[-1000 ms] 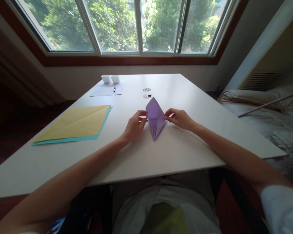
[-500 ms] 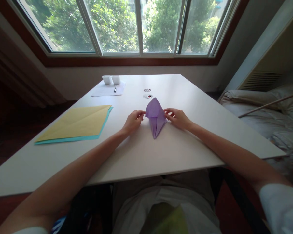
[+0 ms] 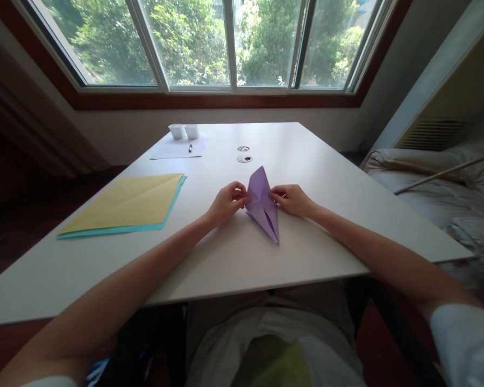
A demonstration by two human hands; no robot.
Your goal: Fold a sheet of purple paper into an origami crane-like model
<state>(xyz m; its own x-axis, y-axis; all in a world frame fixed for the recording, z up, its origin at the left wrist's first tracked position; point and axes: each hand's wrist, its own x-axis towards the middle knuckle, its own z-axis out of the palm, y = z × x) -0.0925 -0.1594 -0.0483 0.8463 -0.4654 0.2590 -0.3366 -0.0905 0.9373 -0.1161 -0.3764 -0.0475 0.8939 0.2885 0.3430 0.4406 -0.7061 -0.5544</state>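
A folded purple paper (image 3: 263,207), kite-shaped with a long point, lies on the white table (image 3: 234,258) in front of me. Its sharp tip points toward me and to the right. My left hand (image 3: 228,201) pinches the paper's left edge with curled fingers. My right hand (image 3: 289,200) pinches its right edge in the same way. Both hands rest on the tabletop on either side of the paper.
A yellow sheet on a teal sheet (image 3: 127,207) lies to the left. Farther back are a white sheet with a pen (image 3: 180,147), two small white cups (image 3: 184,130) and two round cable ports (image 3: 244,158). A sofa (image 3: 435,188) stands at the right, windows behind.
The purple paper has turned between my hands: its near tip swung from pointing left of centre to pointing right, and it looks narrower. Both hands stayed on its edges.
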